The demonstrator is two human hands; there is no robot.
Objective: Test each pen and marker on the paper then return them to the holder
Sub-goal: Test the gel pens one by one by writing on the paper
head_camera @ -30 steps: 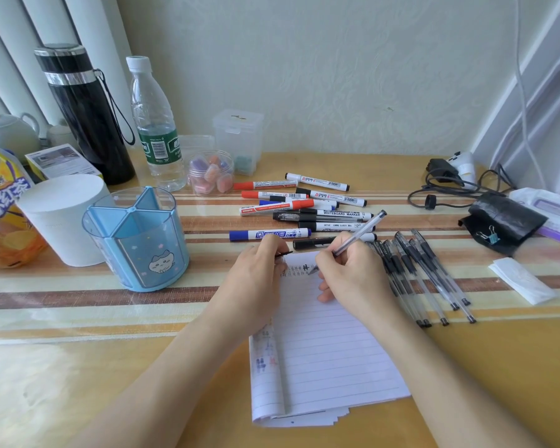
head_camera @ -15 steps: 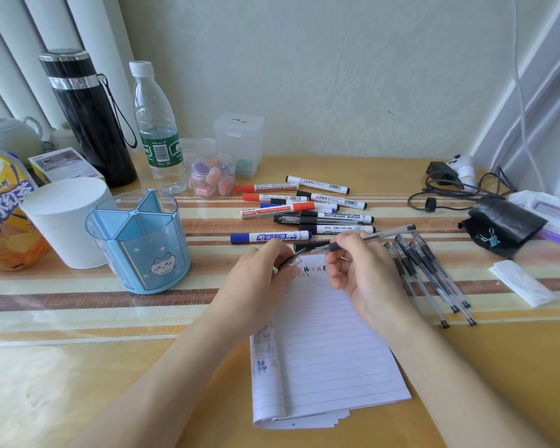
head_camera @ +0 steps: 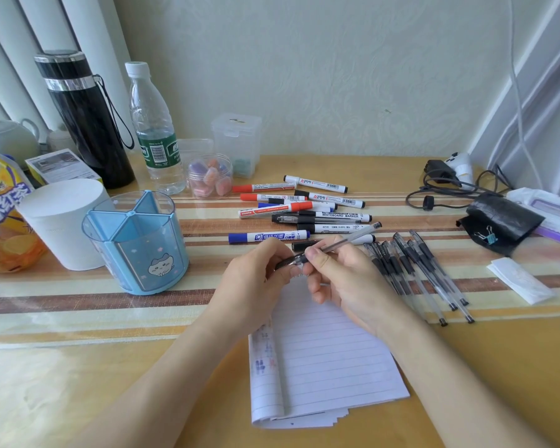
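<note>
The clear-barrelled pen (head_camera: 353, 237) is held in both hands just above the top edge of the lined paper (head_camera: 330, 360), tilted so that its far end points up and to the right over the loose markers. The right hand (head_camera: 346, 282) pinches the barrel between thumb and forefinger near the dark grip, its other fingers curled loosely beneath. The left hand (head_camera: 256, 286) closes its fingertips round the pen's dark near end; whether a cap sits there I cannot tell. The paper lies flat on the table (head_camera: 78, 367) under both wrists, with its left margin folded over and showing small coloured scribbles. Just beyond the hands lies a blue marker (head_camera: 269, 237), and behind it a loose cluster of red, black and blue markers (head_camera: 304, 206). To the right of the right hand a row of black-capped gel pens (head_camera: 411, 270) lies side by side, touching one another. The blue divided holder (head_camera: 136, 250) stands upright to the left of the left hand, well apart from it, just beside a white cup (head_camera: 59, 221). Behind these stand a black flask (head_camera: 84, 118) and a water bottle (head_camera: 156, 134), with a small jar (head_camera: 210, 176) near them. At the far right are a black pouch (head_camera: 501, 221), cables (head_camera: 440, 185) and a folded tissue (head_camera: 521, 279).
</note>
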